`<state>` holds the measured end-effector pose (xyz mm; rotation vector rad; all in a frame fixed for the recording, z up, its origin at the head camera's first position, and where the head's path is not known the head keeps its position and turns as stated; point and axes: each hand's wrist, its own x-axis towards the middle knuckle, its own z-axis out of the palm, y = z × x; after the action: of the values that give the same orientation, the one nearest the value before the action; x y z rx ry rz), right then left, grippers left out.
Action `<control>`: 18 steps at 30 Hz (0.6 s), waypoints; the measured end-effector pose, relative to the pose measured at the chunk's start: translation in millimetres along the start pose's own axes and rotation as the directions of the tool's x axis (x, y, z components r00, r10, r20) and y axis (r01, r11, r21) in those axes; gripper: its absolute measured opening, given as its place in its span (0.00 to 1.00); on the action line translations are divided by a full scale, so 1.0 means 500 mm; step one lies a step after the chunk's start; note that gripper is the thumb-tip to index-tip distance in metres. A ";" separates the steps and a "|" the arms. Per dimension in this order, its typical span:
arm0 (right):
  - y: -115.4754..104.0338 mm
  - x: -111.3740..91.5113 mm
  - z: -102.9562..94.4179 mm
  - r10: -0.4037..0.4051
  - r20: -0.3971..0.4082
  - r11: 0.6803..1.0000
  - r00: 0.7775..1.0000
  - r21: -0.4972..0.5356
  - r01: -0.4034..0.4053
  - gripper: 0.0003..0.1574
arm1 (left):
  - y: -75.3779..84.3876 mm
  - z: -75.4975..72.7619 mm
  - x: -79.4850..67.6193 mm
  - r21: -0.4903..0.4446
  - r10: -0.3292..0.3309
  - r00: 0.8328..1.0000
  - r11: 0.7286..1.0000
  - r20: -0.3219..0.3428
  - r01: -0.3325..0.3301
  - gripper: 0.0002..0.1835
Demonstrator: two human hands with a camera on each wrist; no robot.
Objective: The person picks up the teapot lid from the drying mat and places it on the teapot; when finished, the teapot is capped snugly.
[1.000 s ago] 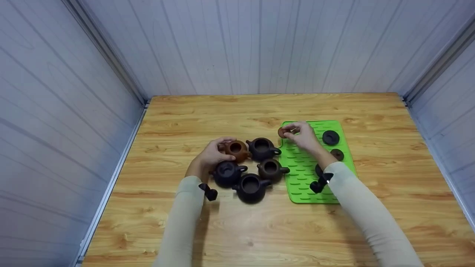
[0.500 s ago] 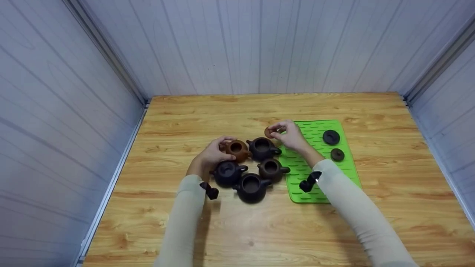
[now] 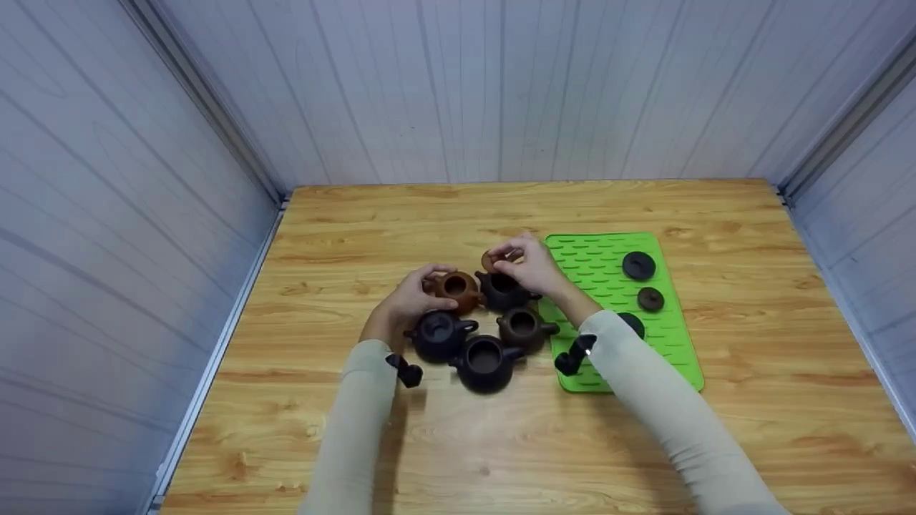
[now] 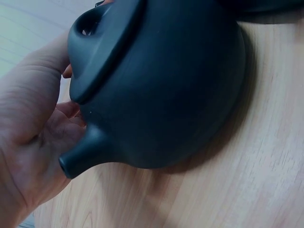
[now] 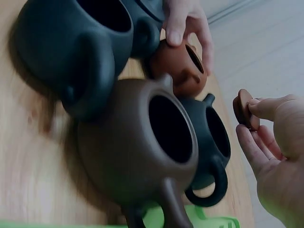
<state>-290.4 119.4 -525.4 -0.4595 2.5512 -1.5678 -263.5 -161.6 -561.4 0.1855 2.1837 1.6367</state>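
Likely light, rigid and brittle, the reddish lid (image 3: 489, 262), near the far dark teapot (image 3: 495, 300), pinched by the right hand's (image 3: 533, 270) fingers, is best held on top; the left hand's (image 3: 411, 295) fingers clasp the reddish teapot (image 3: 467, 297).

Wood-grain surface (image 3: 458, 443) is spreading underneath. Green dash-patterned mat (image 3: 590, 275) is lying flat on its right half. Pale back wall (image 3: 458, 93) is standing behind, left wall (image 3: 107, 229) and right wall (image 3: 876, 150) flanking. Grey strips (image 3: 202, 100) are running along both corners.
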 end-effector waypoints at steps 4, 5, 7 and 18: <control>-0.012 0.000 0.015 -0.002 0.015 1.000 1.000 0.002 0.002 0.14 | 0.001 0.000 0.000 0.012 -0.001 1.000 1.000 0.009 0.001 0.36; -0.015 0.000 0.019 0.001 0.018 1.000 1.000 0.001 -0.001 0.14 | 0.001 -0.001 0.000 0.017 -0.001 1.000 1.000 0.011 0.001 0.36; -0.021 0.000 0.026 0.005 0.024 1.000 1.000 -0.006 -0.004 0.14 | 0.002 -0.001 0.000 0.029 0.000 1.000 1.000 0.015 -0.001 0.36; -0.063 0.011 0.067 -0.054 0.053 0.998 0.997 -0.027 0.056 0.12 | 0.002 -0.002 0.001 0.033 -0.039 0.999 0.999 0.013 0.038 0.38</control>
<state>-280.7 75.8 -512.4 -0.5711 2.5458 -1.5177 -264.7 -162.1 -560.5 0.1620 2.1913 1.5755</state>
